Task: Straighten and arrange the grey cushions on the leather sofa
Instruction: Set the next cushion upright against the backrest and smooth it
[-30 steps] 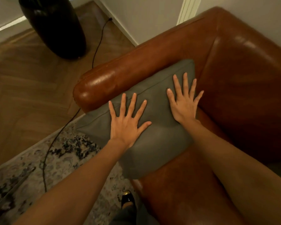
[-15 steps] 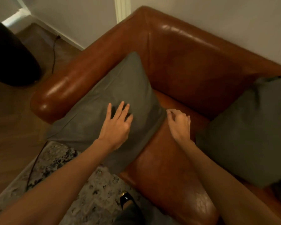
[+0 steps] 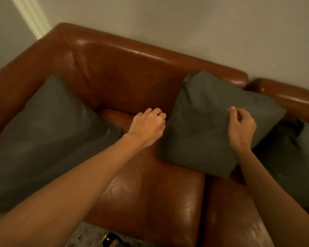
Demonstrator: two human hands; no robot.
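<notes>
Grey middle cushion (image 3: 209, 125) is leaning askew on the sofa (image 3: 132, 77); left hand (image 3: 147, 127) is curling at its edge, right hand (image 3: 242, 127) is pinching its cover, likely to square it.

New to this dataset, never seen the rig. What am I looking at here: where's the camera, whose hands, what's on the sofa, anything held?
There is no robot. A person wears one wide-angle camera on the head, looking down at their own bare arms. The brown leather sofa stands against a wall. Three grey cushions show: the left cushion leaning at the armrest, the middle cushion against the backrest, and the right cushion partly behind it. The left hand is curled at the middle cushion's left edge; the right hand rests on its front with fingers bent. Whether either one actually grips fabric is unclear.
</notes>
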